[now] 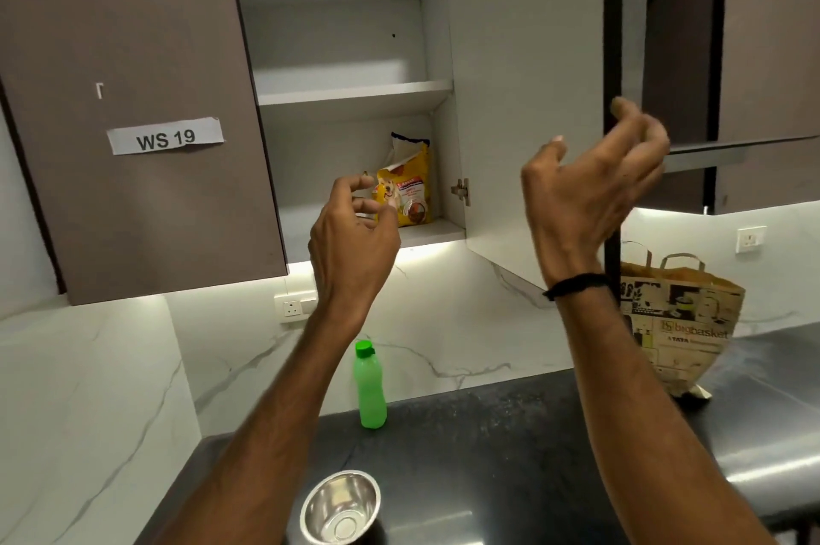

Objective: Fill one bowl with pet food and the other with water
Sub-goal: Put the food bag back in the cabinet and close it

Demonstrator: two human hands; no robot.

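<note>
A yellow pet food bag [410,189] with a torn-open top stands on the bottom shelf of the open wall cabinet [355,94]. My left hand [355,234] is raised just in front of the bag, fingers curled and apart, holding nothing. My right hand [590,185] is up beside the open cabinet door [523,100], fingers loosely spread and empty. On the dark counter below, a green water bottle [370,389] stands capped and upright. A steel bowl [341,509] sits empty at the bottom edge of view. A second bowl is not visible.
A printed paper carrier bag [683,322] stands on the counter [510,433] at the right. The neighbouring cabinet door [133,100], labelled WS 19, is shut. Wall sockets [293,308] are set in the marble backsplash. The cabinet's upper shelf holds nothing.
</note>
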